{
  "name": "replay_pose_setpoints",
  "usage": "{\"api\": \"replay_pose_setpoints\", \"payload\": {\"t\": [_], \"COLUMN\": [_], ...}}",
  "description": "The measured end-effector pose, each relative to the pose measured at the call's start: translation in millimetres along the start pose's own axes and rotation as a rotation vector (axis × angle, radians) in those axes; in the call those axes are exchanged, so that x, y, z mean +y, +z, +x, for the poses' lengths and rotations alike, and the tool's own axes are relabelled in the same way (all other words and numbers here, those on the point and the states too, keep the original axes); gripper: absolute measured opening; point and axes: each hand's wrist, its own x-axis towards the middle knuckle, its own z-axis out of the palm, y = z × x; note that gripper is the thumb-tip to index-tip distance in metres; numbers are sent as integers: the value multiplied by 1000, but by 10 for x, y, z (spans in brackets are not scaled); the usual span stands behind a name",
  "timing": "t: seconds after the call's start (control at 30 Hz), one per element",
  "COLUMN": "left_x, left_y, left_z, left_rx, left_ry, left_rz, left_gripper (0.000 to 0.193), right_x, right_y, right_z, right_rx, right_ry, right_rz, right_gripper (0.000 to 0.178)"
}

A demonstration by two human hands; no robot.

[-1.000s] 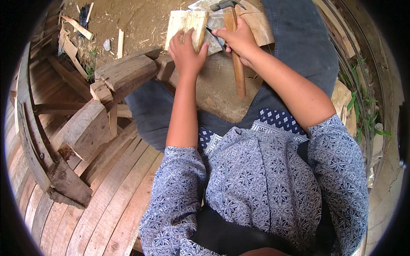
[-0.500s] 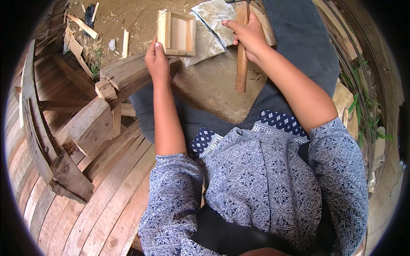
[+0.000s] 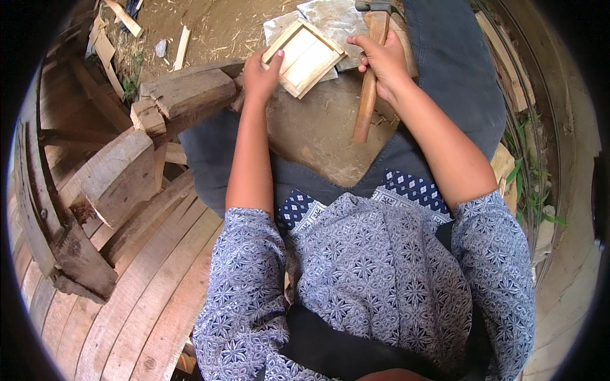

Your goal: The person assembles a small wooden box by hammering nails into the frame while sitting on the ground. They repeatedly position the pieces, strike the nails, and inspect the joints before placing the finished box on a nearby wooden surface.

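Note:
My left hand (image 3: pixel 262 77) grips the left corner of a small shallow wooden box (image 3: pixel 305 58), its thumb over the rim. The box is tilted, with its open side and pale inner board facing me. My right hand (image 3: pixel 384 63) is closed around the wooden handle of a hammer (image 3: pixel 367 105), just under the dark metal head. The handle's end points down toward me. Behind the box lie pale flat stone slabs (image 3: pixel 330 19), partly covered by it. The box and the hammer are apart.
Rough timber beams (image 3: pixel 184 95) stand at my left, beside a slatted wooden surface (image 3: pixel 146 298). Wood offcuts (image 3: pixel 182 47) and shavings lie on the dirt ground (image 3: pixel 216 25). My dark trouser leg (image 3: pixel 454 76) flanks the work spot on the right, with planks (image 3: pixel 505 60) beyond it.
My left hand has moved right and turned the box, so its inside now faces me more fully. The hammer has shifted slightly right and down, still in my right hand.

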Motion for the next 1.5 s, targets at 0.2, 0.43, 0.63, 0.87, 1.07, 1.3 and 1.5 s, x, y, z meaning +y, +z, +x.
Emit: {"api": "replay_pose_setpoints", "payload": {"t": [0.2, 0.43, 0.63, 0.87, 1.07, 1.3, 1.5], "left_x": [-143, 323, 649, 361, 162, 47, 37], "left_y": [28, 123, 420, 322, 241, 359, 408], "left_z": [-47, -217, -456, -247, -97, -109, -87], "left_rx": [-29, 139, -305, -40, 179, 212, 232], "left_ry": [295, 659, -48, 96, 266, 289, 303], "left_rz": [363, 163, -761, -687, -292, -321, -324], "left_gripper": [34, 32, 25, 20, 16, 16, 15], "right_x": [-8, 46, 95, 188, 311, 374, 401], "right_y": [77, 144, 173, 186, 127, 120, 111], "right_z": [-48, -123, -156, -112, -42, -54, -41], "right_rx": [-52, -110, -129, -100, -62, -85, -85], "right_ry": [15, 42, 64, 35, 28, 53, 47], "right_rz": [-74, -97, -166, -200, -291, -347, -357], "right_gripper": [41, 42, 42, 41, 44, 44, 45]}}
